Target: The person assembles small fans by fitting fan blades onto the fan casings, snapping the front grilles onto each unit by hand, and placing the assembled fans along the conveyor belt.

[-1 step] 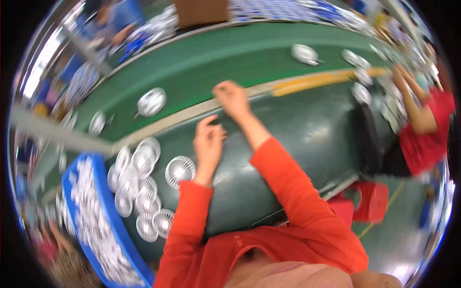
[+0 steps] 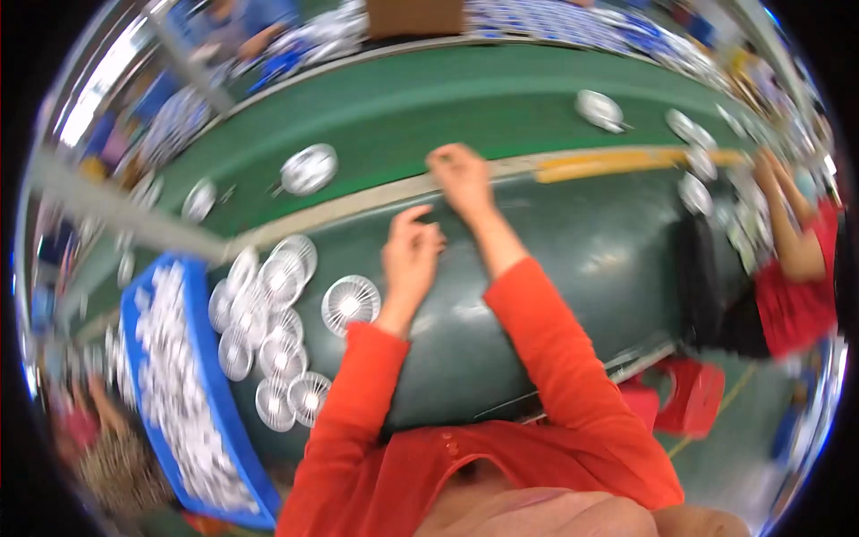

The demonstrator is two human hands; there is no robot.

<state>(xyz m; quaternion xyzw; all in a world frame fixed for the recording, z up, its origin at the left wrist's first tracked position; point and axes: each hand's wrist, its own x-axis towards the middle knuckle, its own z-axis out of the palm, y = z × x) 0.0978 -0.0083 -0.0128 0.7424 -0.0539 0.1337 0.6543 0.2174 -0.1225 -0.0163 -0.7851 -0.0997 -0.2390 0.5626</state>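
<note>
Most of the view has been shifted rightward. At left, loose white parts [image 2: 183, 394] are contained by a long blue plastic bin [image 2: 211, 385]. Beside it, clear ribbed round plastic discs [image 2: 283, 279] are heaped, presumably for easy reach; a single matching disc [image 2: 350, 305] is set apart near the left hand [image 2: 412, 261], whose fingers are loosely bent, thumb apart. Fingers of the right hand [image 2: 463, 183] are curled by the green conveyor belt [image 2: 394, 121]; whether anything is pinched cannot be told. Both poses are barely changed.

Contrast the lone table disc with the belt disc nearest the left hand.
The lone disc shows spokes; the belt disc looks silvery, blurred. From the belt disc juts a thin piece; the lone disc shows none. The lone disc rests on the table, the belt disc on the belt. Both are pale.
</note>
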